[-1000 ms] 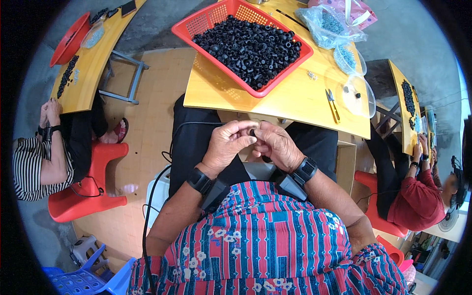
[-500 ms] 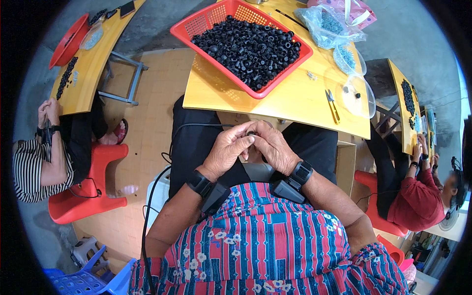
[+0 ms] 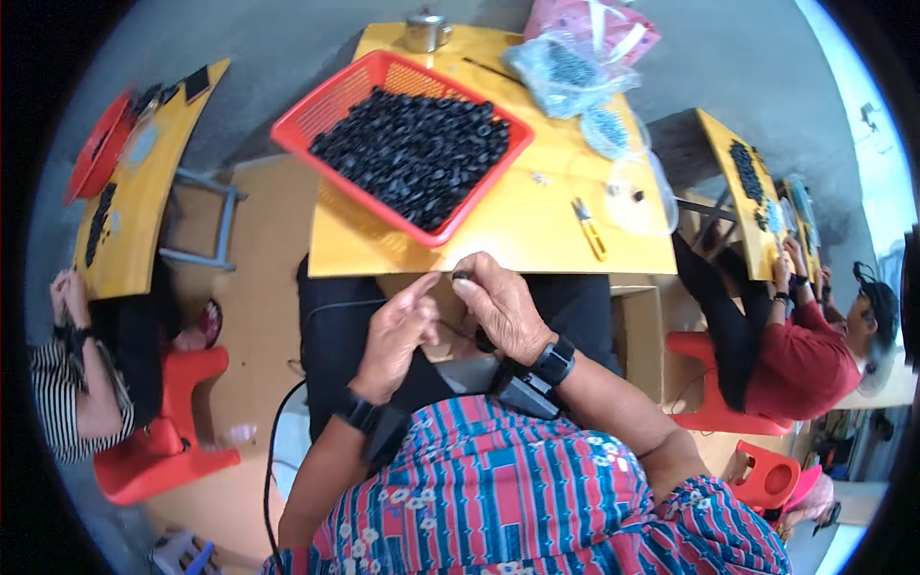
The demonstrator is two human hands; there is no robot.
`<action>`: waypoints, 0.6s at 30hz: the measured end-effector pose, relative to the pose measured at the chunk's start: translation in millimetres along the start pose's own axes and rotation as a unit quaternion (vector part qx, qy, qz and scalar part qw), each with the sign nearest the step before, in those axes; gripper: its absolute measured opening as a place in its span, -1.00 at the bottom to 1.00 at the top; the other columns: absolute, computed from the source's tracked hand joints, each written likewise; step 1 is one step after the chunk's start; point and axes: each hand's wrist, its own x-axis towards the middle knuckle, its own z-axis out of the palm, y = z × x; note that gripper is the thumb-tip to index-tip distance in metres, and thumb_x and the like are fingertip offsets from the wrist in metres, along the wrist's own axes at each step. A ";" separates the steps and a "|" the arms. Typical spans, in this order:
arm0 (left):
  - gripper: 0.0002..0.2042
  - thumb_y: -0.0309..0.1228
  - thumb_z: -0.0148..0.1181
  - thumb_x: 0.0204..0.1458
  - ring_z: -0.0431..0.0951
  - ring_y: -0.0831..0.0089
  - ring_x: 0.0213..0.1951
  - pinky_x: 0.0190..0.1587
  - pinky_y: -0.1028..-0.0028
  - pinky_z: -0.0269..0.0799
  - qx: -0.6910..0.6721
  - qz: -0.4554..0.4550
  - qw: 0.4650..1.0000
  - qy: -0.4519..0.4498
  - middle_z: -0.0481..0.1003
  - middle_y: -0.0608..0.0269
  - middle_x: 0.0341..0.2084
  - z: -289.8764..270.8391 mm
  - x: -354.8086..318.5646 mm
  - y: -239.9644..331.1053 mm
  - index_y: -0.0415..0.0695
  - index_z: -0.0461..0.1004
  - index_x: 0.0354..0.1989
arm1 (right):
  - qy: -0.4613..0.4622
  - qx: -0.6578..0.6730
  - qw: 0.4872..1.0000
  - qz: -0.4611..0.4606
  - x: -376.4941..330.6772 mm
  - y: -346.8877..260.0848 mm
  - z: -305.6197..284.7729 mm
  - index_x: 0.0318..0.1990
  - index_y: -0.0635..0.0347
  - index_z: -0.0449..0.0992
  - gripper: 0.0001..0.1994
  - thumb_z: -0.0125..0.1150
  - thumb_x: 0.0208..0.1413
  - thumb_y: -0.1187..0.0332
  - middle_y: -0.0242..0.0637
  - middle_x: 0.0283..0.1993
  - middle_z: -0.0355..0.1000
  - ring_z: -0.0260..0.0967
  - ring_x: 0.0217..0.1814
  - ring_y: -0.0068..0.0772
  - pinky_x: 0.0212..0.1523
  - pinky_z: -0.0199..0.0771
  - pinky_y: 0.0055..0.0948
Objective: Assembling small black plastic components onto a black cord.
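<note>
Just off the table's front edge, my right hand [image 3: 508, 309] is closed in a pinch on a small black cap-like part [image 3: 461, 275]. My left hand [image 3: 395, 335] is held to its left, fingers apart and slightly blurred, with the index finger reaching up toward the table edge; nothing shows in it. Beyond both hands, a red plastic basket [image 3: 287, 134] full of small black parts [image 3: 412, 153] rests on the yellow table [image 3: 355, 251]. Yellow-handled thread snips [image 3: 589, 230] lie to the right on the tabletop.
A clear plastic lid [image 3: 644, 213] with a black part on it, bags of bluish bits [image 3: 565, 67], a metal cup [image 3: 426, 32] and a pink bag [image 3: 589, 24] are on the table. Two people sit at yellow tables on the left [image 3: 125, 240] and right [image 3: 752, 216].
My hands have parted: the left moved away to the left and opened, while the right keeps the black part and is nearer the table edge. The view has shifted.
</note>
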 end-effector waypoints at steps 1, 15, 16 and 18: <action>-0.40 -0.18 0.12 0.17 0.32 0.68 -0.41 -0.34 0.63 0.32 0.005 0.001 1.000 0.003 0.28 0.44 -0.42 -1.2 0.0 1.5 -0.29 0.16 0.28 | 0.047 0.005 0.999 -0.010 0.9 1.7 -10.8 -0.17 0.26 0.37 -0.84 0.08 0.17 0.38 -0.07 -0.33 0.39 0.40 -0.24 -0.07 -0.18 0.39 -0.27; -0.49 -0.31 0.21 0.12 0.33 0.65 -0.42 -0.32 0.66 0.32 0.044 -0.008 0.999 -0.016 0.33 0.42 -0.45 -3.4 -5.2 5.9 -0.30 0.28 0.19 | 0.402 -0.391 0.816 0.138 20.7 27.3 -185.1 -0.12 0.24 0.44 -0.72 0.26 0.04 0.33 -0.08 -0.40 0.53 0.52 -0.35 -0.18 -0.31 0.45 -0.25; -0.49 -0.31 0.21 0.12 0.33 0.65 -0.42 -0.32 0.66 0.32 0.042 -0.006 0.999 -0.015 0.33 0.42 -0.45 -3.5 -5.9 6.1 -0.30 0.28 0.19 | 0.400 -0.352 0.838 0.118 22.1 19.7 -180.2 -0.15 0.27 0.46 -0.75 0.25 0.04 0.37 -0.11 -0.39 0.53 0.52 -0.35 -0.26 -0.31 0.45 -0.32; -0.49 -0.30 0.21 0.11 0.33 0.65 -0.42 -0.32 0.66 0.31 0.038 -0.004 0.999 -0.015 0.33 0.42 -0.45 -4.8 -6.1 6.5 -0.30 0.28 0.19 | 0.383 -0.251 0.888 0.036 30.7 22.3 -170.0 -0.22 0.31 0.50 -0.83 0.24 0.04 0.45 -0.18 -0.38 0.53 0.50 -0.36 -0.41 -0.32 0.44 -0.46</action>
